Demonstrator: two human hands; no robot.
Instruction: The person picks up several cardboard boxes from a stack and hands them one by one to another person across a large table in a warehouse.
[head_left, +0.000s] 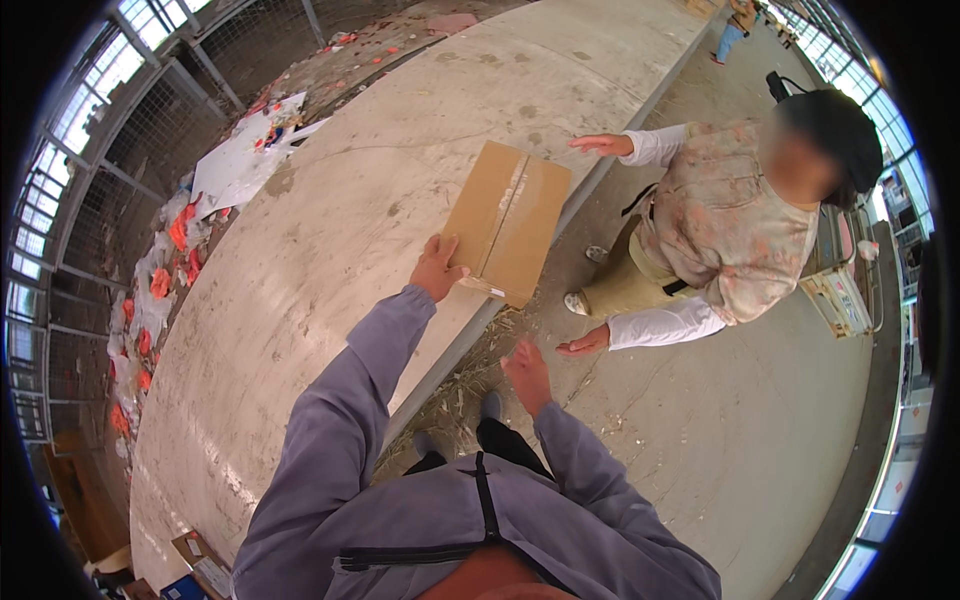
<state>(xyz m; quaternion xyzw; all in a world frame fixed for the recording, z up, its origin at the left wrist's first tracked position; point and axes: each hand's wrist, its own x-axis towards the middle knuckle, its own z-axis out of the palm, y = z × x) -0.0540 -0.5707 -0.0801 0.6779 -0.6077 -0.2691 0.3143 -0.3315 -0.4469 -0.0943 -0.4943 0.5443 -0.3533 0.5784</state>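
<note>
A taped cardboard box (510, 217) lies at the edge of a long concrete platform (337, 225), one corner jutting past the edge. My left hand (441, 268) rests on the box's near left corner, fingers spread over its top and side. Below and right of the box, my right hand (527, 371) is raised in the air over the floor, slightly blurred, with its fingers bent and nothing visible in it. A co-worker (705, 225) faces the box from the right, both hands held out on either side of it and apart from it.
A white board (244, 157) and scattered plastic litter (159, 281) lie beyond the platform's far left side. Small boxes (204, 566) stand at the lower left. A wheeled cart (844, 292) is behind the co-worker; another person (733, 30) is farther off.
</note>
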